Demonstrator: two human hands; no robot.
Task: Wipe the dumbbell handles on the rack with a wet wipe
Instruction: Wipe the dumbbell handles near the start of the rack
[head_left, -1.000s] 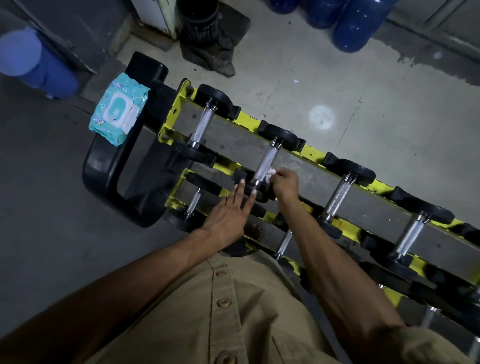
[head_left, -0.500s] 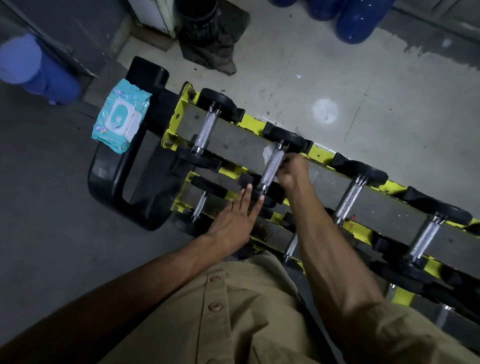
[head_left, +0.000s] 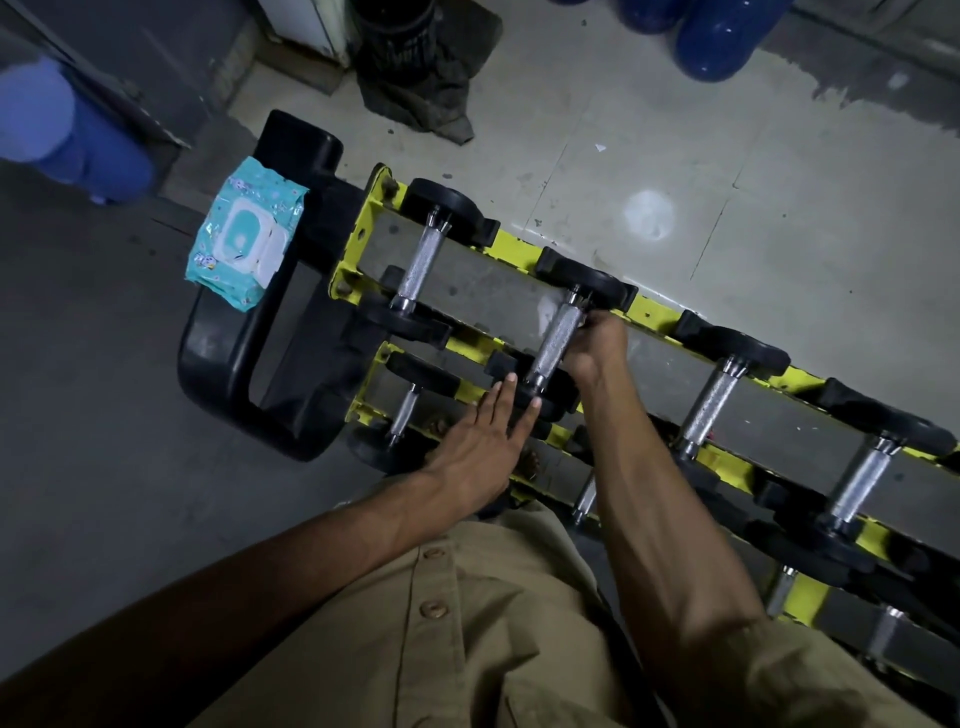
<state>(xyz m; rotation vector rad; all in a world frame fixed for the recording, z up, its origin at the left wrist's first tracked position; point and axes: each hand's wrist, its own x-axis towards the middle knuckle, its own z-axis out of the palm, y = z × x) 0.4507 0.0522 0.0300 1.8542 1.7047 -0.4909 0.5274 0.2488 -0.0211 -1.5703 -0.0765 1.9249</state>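
Note:
A yellow and grey dumbbell rack (head_left: 467, 283) runs from upper left to lower right, holding several black dumbbells with knurled steel handles. My right hand (head_left: 597, 345) curls round the far end of the second dumbbell's handle (head_left: 556, 340) on the top row. A bit of white wet wipe (head_left: 546, 312) shows just left of that handle's far end, by my fingers. My left hand (head_left: 480, 447) lies flat with straight fingers on the near black head of the same dumbbell.
A teal pack of wet wipes (head_left: 245, 240) lies on the black rack end frame (head_left: 218, 374) at the left. Blue containers (head_left: 719, 31) stand at the back and another blue container (head_left: 67, 130) far left. A dark cloth (head_left: 415, 88) lies on the floor behind the rack.
My right hand has slid the wipe along the handle from its near end to its far end. My left hand has stayed flat on the dumbbell head.

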